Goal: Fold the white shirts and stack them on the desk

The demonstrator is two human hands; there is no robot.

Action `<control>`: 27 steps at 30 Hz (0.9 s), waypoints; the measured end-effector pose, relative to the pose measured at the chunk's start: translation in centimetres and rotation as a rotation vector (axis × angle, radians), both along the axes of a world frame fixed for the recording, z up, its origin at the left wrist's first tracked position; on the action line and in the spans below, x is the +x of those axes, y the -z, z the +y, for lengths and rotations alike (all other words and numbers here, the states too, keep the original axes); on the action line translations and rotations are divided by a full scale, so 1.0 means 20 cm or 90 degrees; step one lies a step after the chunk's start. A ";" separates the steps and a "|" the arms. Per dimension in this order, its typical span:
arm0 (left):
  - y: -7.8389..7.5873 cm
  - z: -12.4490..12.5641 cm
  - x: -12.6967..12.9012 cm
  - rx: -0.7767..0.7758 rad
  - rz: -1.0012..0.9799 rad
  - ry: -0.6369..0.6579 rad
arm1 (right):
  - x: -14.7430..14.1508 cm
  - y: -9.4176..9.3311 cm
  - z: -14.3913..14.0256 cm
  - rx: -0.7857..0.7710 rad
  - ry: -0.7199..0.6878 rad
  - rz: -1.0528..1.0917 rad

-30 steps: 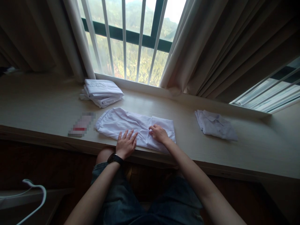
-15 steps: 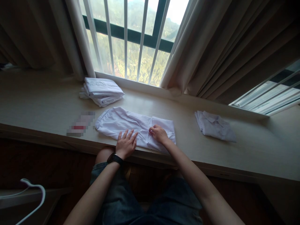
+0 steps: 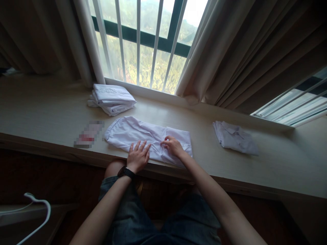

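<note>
A white shirt (image 3: 133, 132), partly folded into a long strip, lies along the front edge of the pale window ledge (image 3: 51, 112). My left hand (image 3: 138, 156), with a black watch on the wrist, presses flat on its near edge, fingers spread. My right hand (image 3: 173, 146) rests on the shirt's middle, fingers curled and pinching a fold of the cloth where the right end is doubled over.
A stack of folded white shirts (image 3: 112, 99) sits by the barred window. A crumpled pale shirt (image 3: 235, 137) lies on the ledge at the right. A blurred small object (image 3: 88, 134) lies left of the shirt. Curtains hang behind. A white hanger (image 3: 38, 211) is at lower left.
My right hand's fingers have shifted slightly left on the fold. The left hand stays pressed in place; the view has drifted a little.
</note>
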State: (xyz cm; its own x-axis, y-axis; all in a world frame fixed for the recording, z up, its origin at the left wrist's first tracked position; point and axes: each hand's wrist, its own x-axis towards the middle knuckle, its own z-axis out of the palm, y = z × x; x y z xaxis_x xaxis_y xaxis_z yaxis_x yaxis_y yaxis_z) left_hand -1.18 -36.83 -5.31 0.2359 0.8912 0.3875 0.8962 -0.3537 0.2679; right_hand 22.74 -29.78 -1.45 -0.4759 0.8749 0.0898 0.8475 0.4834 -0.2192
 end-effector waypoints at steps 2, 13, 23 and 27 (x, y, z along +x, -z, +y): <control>0.00 0.00 0.00 0.001 -0.001 0.000 | -0.01 -0.01 0.01 -0.012 -0.010 -0.021; -0.01 0.00 0.00 -0.003 0.007 -0.007 | 0.04 -0.12 0.10 0.084 0.017 0.180; -0.02 0.00 0.01 -0.015 -0.006 0.001 | -0.24 0.12 -0.01 0.098 0.152 0.056; -0.04 -0.01 -0.05 0.038 -0.083 -0.042 | -0.25 0.18 -0.04 0.054 0.181 0.054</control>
